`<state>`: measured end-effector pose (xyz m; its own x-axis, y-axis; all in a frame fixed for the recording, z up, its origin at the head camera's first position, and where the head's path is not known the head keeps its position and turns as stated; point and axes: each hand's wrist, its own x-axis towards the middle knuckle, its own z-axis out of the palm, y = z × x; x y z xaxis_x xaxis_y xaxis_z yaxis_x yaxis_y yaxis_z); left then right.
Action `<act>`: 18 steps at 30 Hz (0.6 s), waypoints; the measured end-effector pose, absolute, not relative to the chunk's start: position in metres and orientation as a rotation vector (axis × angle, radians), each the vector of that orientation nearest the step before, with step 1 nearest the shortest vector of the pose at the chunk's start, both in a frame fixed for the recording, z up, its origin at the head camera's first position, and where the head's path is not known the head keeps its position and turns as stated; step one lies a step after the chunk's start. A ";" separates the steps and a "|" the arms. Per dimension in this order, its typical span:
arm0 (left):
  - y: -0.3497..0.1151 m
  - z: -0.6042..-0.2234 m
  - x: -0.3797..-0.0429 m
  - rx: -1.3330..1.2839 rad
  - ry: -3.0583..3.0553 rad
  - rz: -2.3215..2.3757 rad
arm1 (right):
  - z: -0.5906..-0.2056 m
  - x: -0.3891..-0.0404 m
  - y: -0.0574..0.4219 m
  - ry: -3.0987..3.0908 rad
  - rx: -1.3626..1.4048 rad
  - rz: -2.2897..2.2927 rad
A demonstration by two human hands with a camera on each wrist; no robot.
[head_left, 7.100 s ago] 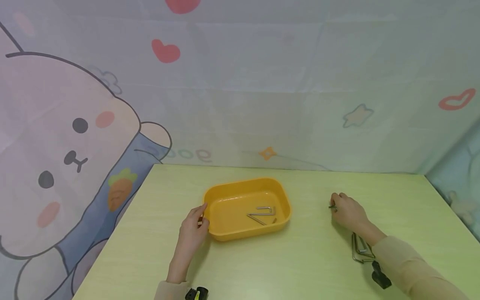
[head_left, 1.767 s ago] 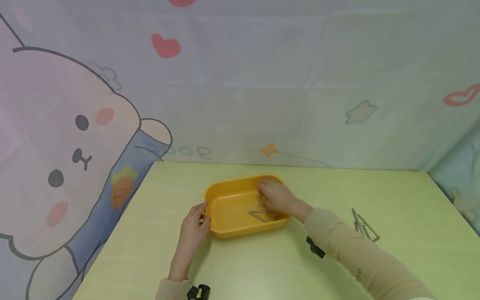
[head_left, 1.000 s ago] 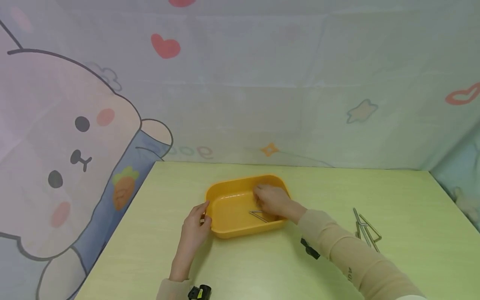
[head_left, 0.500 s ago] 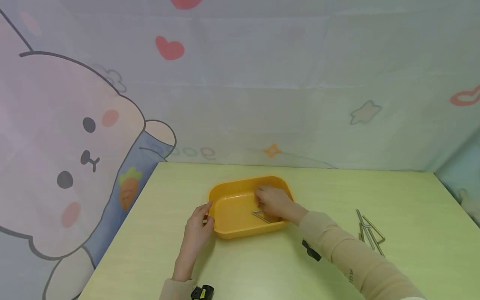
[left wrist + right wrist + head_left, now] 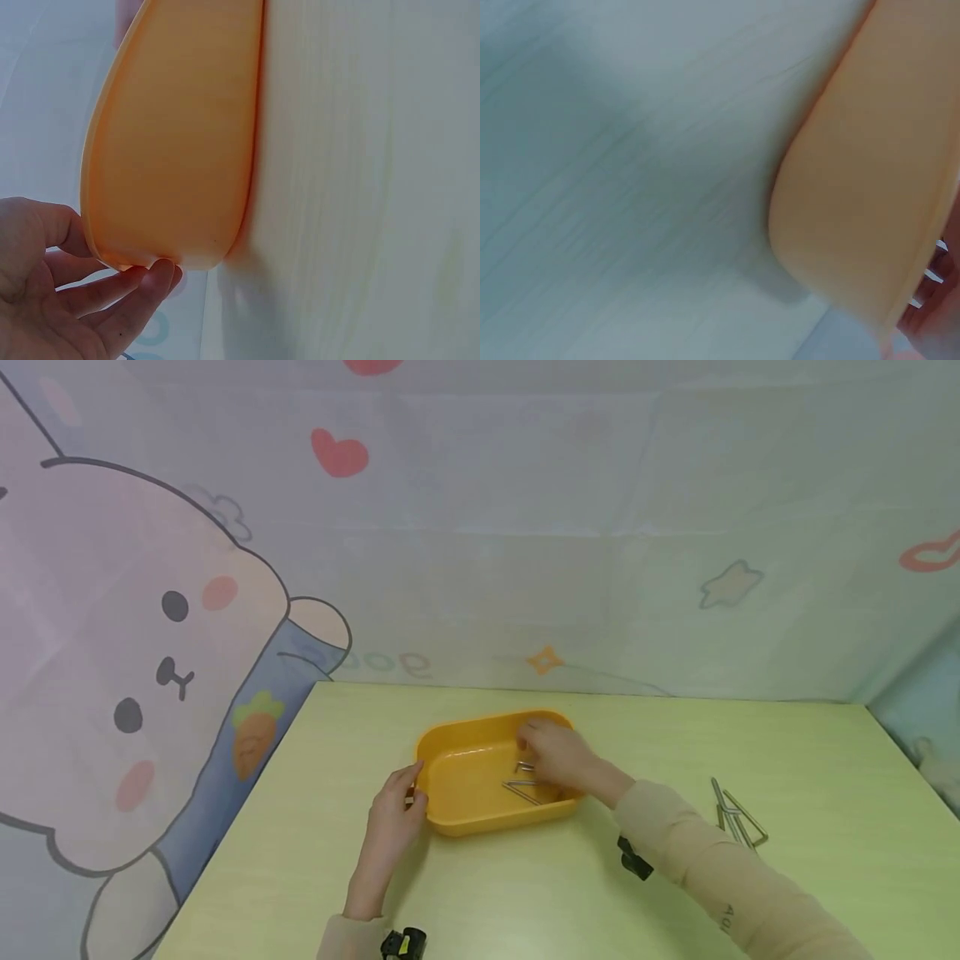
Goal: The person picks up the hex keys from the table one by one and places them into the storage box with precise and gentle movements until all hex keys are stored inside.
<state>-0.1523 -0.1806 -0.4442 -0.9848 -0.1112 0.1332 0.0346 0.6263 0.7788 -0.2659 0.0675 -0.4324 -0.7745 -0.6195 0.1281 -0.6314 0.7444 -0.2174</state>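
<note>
The head view looks from above the near side of the yellow tray (image 5: pixel 468 789), facing forward and down, far enough back to take in the whole tray, the table (image 5: pixel 495 893) around it and the printed backdrop (image 5: pixel 525 527) beyond it. The left wrist view sits low and close to the tray's left end, turned sideways, facing its outer wall; the right wrist view, turned the opposite way, sits close to its right end. Head and left wrist views share the left hand (image 5: pixel 393 814) at the tray's left rim
</note>
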 end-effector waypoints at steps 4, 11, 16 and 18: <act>-0.180 -0.444 -0.153 0.060 -2.678 -1.285 | -0.421 -0.264 0.075 -2.916 0.989 0.438; -0.180 -0.444 -0.153 0.054 -2.678 -1.277 | -0.410 -0.258 0.091 -2.861 0.982 0.515; -0.178 -0.445 -0.155 0.060 -2.672 -1.277 | -0.408 -0.255 0.103 -2.818 0.981 0.528; -0.176 -0.445 -0.156 0.067 -2.668 -1.273 | -0.409 -0.255 0.107 -2.795 0.984 0.528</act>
<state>-0.1561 -0.1764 -0.4449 -0.9820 -0.1195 0.1463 0.0386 0.6313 0.7746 -0.2552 0.1074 -0.4087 -0.7786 -0.5815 0.2359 -0.6275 0.7261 -0.2813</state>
